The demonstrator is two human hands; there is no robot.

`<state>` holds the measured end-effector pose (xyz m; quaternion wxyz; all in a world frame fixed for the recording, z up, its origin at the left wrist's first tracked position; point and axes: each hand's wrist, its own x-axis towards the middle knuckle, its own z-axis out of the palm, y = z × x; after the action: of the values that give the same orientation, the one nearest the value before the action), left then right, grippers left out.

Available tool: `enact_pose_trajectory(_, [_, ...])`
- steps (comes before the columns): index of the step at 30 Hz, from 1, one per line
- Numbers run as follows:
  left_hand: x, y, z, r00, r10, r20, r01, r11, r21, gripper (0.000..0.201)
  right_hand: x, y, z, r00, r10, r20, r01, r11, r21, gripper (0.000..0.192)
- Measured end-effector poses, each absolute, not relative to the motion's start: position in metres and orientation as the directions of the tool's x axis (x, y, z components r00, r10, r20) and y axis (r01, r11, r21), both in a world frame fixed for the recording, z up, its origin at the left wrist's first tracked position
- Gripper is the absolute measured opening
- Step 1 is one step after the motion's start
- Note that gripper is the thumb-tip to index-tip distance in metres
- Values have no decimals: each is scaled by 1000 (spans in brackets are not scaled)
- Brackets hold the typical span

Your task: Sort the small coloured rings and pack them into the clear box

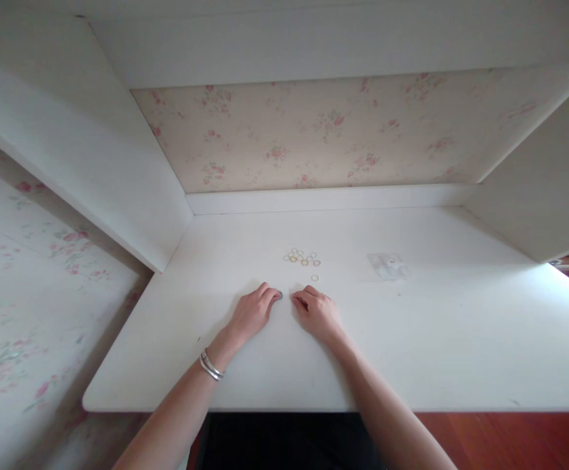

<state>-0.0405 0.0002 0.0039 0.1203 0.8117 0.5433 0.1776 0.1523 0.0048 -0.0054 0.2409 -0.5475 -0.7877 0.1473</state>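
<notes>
My left hand (252, 310) is pinched at the fingertips on what appears to be a small grey object (280, 296), too small to identify. My right hand (318, 312), just to its right, is also pinched, fingertips together; whether it grips anything I cannot tell. A cluster of thin rings (305, 262) lies on the white desk (461, 339), on the far side of both hands; one single ring (314, 281) sits nearer, just beyond my right hand. A clear plastic packet (382, 267) lies farther right.

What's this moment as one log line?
left hand: pinched; right hand: pinched; holding: unclear; rings: on table; packet: right of rings
</notes>
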Motion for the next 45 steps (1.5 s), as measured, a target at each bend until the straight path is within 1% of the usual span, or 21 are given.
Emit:
enact_pose_trajectory(2, [-42, -1, 4, 348, 924, 159, 817, -382, 431, 23, 151, 4, -6, -297, 925, 238, 781, 379, -496, 27])
enact_pose_trajectory(4, [-45, -1, 3, 326, 927, 187, 774, -375, 510, 22, 147, 3, -6, -312, 911, 270, 764, 409, -499, 27])
enact_pose_trajectory(6, [-50, 1, 1, 243, 941, 234, 722, -337, 605, 22, 142, 3, -6, -315, 899, 305, 745, 433, -508, 28])
enact_pose_trajectory(8, [-55, 5, 1, 114, 961, 251, 672, -261, 693, 22, 134, 4, -5, -299, 896, 329, 728, 437, -528, 29])
enact_pose_trajectory(10, [-60, 10, 0, 8, 976, 216, 626, -173, 761, 24, 126, 6, -4, -281, 897, 340, 717, 432, -547, 28])
enact_pose_trajectory(12, [-63, 13, 1, -39, 986, 163, 589, -109, 801, 27, 119, 9, -4, -291, 896, 335, 716, 437, -544, 27])
enact_pose_trajectory(15, [-65, 15, 1, -46, 990, 134, 565, -84, 820, 29, 113, 13, -6, -329, 888, 321, 723, 456, -519, 27])
enact_pose_trajectory(21, [-62, 16, 1, -27, 988, 151, 552, -111, 826, 27, 112, 10, -9, -396, 859, 323, 720, 509, -472, 27])
enact_pose_trajectory(25, [-63, 16, 0, -21, 986, 163, 552, -125, 824, 26, 111, 9, -10, -401, 865, 303, 740, 501, -449, 28])
enact_pose_trajectory(28, [-64, 16, 0, -22, 986, 165, 553, -126, 824, 26, 111, 7, -11, -383, 869, 314, 739, 492, -460, 29])
enact_pose_trajectory(30, [-65, 16, 0, -21, 987, 161, 556, -122, 822, 27, 112, 4, -11, -329, 881, 340, 728, 466, -503, 29])
enact_pose_trajectory(32, [-65, 16, 0, -18, 987, 159, 557, -122, 822, 28, 116, 4, -8, -236, 906, 352, 708, 408, -577, 29])
enact_pose_trajectory(35, [-66, 17, -1, -22, 988, 154, 548, -117, 828, 28, 126, 11, -1, -130, 935, 329, 680, 326, -657, 31])
enact_pose_trajectory(38, [-67, 19, -3, -34, 991, 126, 512, -91, 854, 29, 144, 27, 7, -80, 943, 323, 693, 286, -662, 33])
enact_pose_trajectory(42, [-69, 22, -6, -43, 994, 99, 467, -68, 882, 28, 171, 46, 13, 60, 937, 345, 729, 195, -656, 34])
enact_pose_trajectory(45, [-70, 22, -8, -44, 994, 97, 448, -68, 891, 26, 183, 48, 10, 72, 948, 311, 772, 145, -619, 33])
